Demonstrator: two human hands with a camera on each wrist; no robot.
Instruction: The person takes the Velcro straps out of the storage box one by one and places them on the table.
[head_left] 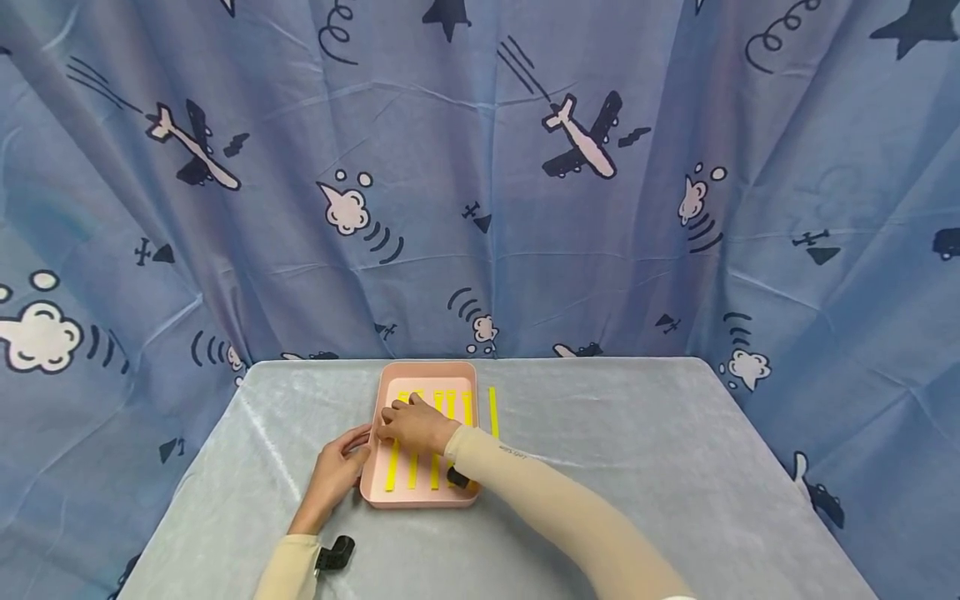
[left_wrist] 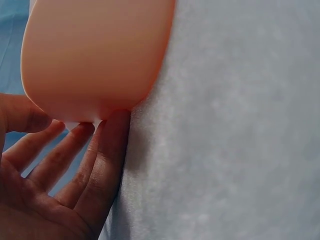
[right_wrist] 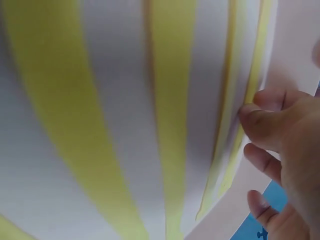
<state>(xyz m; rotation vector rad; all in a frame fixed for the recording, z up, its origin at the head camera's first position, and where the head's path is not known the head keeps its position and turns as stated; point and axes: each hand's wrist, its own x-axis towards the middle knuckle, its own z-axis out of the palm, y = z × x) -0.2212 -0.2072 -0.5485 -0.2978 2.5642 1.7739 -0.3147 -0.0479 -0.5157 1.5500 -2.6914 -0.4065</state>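
A shallow pink tray (head_left: 420,503) holds several yellow paper strips (head_left: 435,471), lying lengthwise and roughly side by side. My right hand (head_left: 417,427) reaches over the tray; in the right wrist view its thumb and index finger (right_wrist: 267,99) pinch the strip nearest the wall, the edge strip (right_wrist: 254,65). The other right fingers are spread apart from the strips. Against the tray's left outer wall rests my left hand (head_left: 337,471). In the left wrist view its fairly straight fingers (left_wrist: 112,145) touch the pink wall (left_wrist: 95,60), with the thumb near the rim.
One more yellow strip (head_left: 493,412) lies outside the tray, just to its right. A pale grey cloth covers the table (head_left: 637,467). Behind it hangs a blue curtain (head_left: 450,167) with planes and clouds. My right forearm crosses the tray's right edge.
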